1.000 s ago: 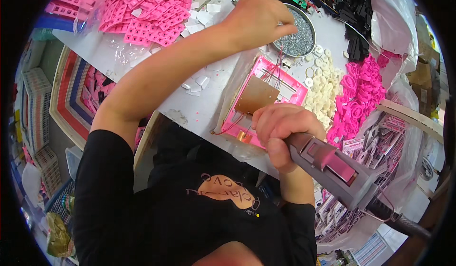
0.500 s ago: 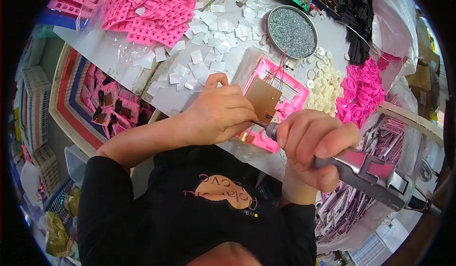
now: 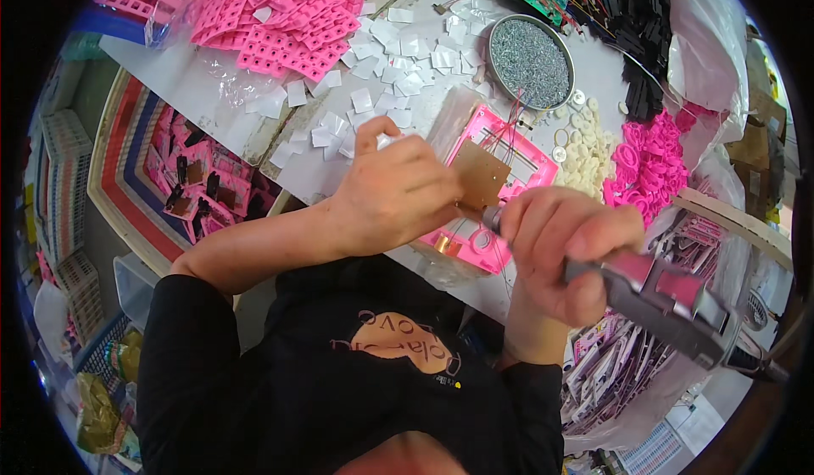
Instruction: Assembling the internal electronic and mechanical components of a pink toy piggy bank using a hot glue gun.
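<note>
My right hand (image 3: pixel 572 250) is wrapped round a grey electric screwdriver (image 3: pixel 670 310), held slanting with its nose (image 3: pixel 492 218) pointing left and down. The driver's tip is over the edge of a brown circuit board (image 3: pixel 479 177), which lies in an open pink plastic housing (image 3: pixel 538 163). Thin red wires (image 3: pixel 513 119) run from the board. Close by the tip, my left hand (image 3: pixel 398 183) has its fingers curled and pressed together at the board's near edge; what they pinch, if anything, is hidden. A small copper-coloured cylinder (image 3: pixel 447 244) sits in the housing's near end.
Beyond the housing stands a round tin of small metal screws (image 3: pixel 532 61). White paper squares (image 3: pixel 398 47), pink keypad frames (image 3: pixel 288 17), cream discs (image 3: pixel 585 149) and magenta rings (image 3: pixel 649 166) lie about. A striped box (image 3: pixel 119 170) of pink assemblies stands at left, a bag of parts (image 3: pixel 627 382) at right.
My left hand has shifted slightly, its index finger still raised and bent. The screwdriver's rear end has tipped a little lower, and its body is blurred. The whole view has shifted slightly.
</note>
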A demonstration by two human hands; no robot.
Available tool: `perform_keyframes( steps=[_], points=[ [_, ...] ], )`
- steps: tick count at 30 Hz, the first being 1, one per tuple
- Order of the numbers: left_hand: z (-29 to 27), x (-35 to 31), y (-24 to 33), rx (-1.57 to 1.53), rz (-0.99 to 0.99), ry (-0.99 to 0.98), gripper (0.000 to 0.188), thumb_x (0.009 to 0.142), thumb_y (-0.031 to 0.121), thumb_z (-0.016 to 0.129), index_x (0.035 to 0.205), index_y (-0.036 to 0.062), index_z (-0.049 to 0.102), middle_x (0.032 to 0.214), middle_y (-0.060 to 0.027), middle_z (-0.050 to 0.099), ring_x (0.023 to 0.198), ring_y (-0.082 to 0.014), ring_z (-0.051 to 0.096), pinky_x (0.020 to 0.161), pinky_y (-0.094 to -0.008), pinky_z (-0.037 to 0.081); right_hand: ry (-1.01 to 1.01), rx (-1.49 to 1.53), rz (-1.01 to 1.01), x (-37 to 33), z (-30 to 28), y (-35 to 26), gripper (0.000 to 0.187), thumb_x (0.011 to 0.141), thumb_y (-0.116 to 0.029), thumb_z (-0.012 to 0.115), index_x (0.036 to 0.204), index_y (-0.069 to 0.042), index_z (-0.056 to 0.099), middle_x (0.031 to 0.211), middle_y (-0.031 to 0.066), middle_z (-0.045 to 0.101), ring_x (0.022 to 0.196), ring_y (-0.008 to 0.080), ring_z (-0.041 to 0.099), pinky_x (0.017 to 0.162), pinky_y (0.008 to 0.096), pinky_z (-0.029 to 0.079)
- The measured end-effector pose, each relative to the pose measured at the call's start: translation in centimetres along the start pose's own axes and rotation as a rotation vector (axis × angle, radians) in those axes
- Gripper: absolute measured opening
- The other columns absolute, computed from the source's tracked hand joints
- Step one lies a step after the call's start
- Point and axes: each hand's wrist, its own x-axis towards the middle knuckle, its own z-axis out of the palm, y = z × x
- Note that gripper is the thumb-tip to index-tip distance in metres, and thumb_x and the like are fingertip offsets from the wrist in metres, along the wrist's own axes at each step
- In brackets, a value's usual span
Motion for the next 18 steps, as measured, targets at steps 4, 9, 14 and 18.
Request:
perform_keyframes(
  steps=[4,9,14,18],
  points=[
    [0.0,-0.5,-0.2,0.064,0.008,-0.24,0.024,0.073,0.024,0.08,0.094,0.016,0.073,0.11,0.0059,0.065,0.101,-0.0152,0.056,0.096,-0.0491,0.028,0.125,-0.032,-0.067,1.2,-1.3,2.6,0.024,0.094,-0.016,0.067,0.1,-0.005,0.046,0.063,0.0041,0.05,0.052,0.0144,0.046,0.055,0.034,0.045],
    [0.5,-0.9,-0.4,0.085,0.033,-0.187,0.024,0.073,0.025,0.08,0.094,0.0167,0.073,0.107,0.0066,0.065,0.102,-0.0154,0.056,0.097,-0.0506,0.028,0.083,-0.014,-0.062,1.5,-2.1,4.5,0.02,0.093,-0.009,0.064,0.1,-0.003,0.045,0.068,0.0068,0.054,0.055,0.0137,0.049,0.059,0.0328,0.047],
    [0.8,-1.0,-0.3,0.09,0.013,-0.159,0.017,0.075,0.026,0.078,0.086,0.0152,0.071,0.101,0.0072,0.064,0.1,-0.0134,0.056,0.1,-0.0513,0.031,0.102,-0.176,-0.009,1.5,-1.3,5.2,0.018,0.094,-0.014,0.062,0.096,-0.007,0.046,0.065,0.0035,0.05,0.057,0.0142,0.049,0.062,0.0351,0.047],
    [0.7,-0.9,-0.3,0.089,-0.001,-0.174,0.017,0.075,0.026,0.078,0.087,0.0159,0.071,0.101,0.0065,0.064,0.099,-0.0134,0.057,0.099,-0.051,0.032,0.078,-0.232,-0.005,1.5,-1.4,5.4,0.021,0.094,-0.016,0.064,0.093,-0.008,0.045,0.058,0.0023,0.048,0.052,0.0142,0.046,0.059,0.0358,0.045]
  ],
)
